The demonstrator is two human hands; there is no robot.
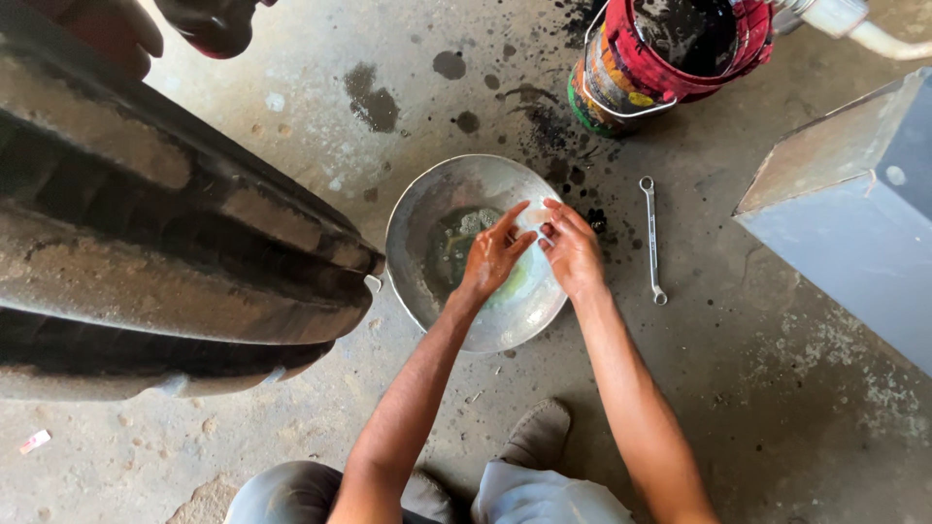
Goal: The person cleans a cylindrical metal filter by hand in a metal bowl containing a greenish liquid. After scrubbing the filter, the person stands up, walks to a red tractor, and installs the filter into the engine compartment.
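1. Concrete floor [757,388], grey and stained with dark oil spots, lies under everything; the spots are thickest beyond the grips.
2. Black tyre [146,243], dusty and worn, lies well to the left of the grips, and its edge comes just beside the bowl.
3. Grey metal box [854,223] stands well to the right of the grips, one slanted face turned to the light.
4. Red bucket [670,53], smeared with black grease, stands beyond the grips, past the bowl's far rim, with oil spatter around its foot.
5. Steel bowl [427,209] sits on the floor right under both grips; greenish liquid pools in its bottom.
6. Spanner [651,238], slim and double-ended, lies on the floor just right of the right grip, apart from the bowl.
7. Left grip [492,257] is over the bowl with fingers spread apart, its fingertips touching a small pale piece.
8. Right grip [571,250] is beside it, fingers bent together, pinching that same piece from the other side.
9. Pale piece [532,215], small and translucent, is between the two grips above the bowl's far half; what it is cannot be told.
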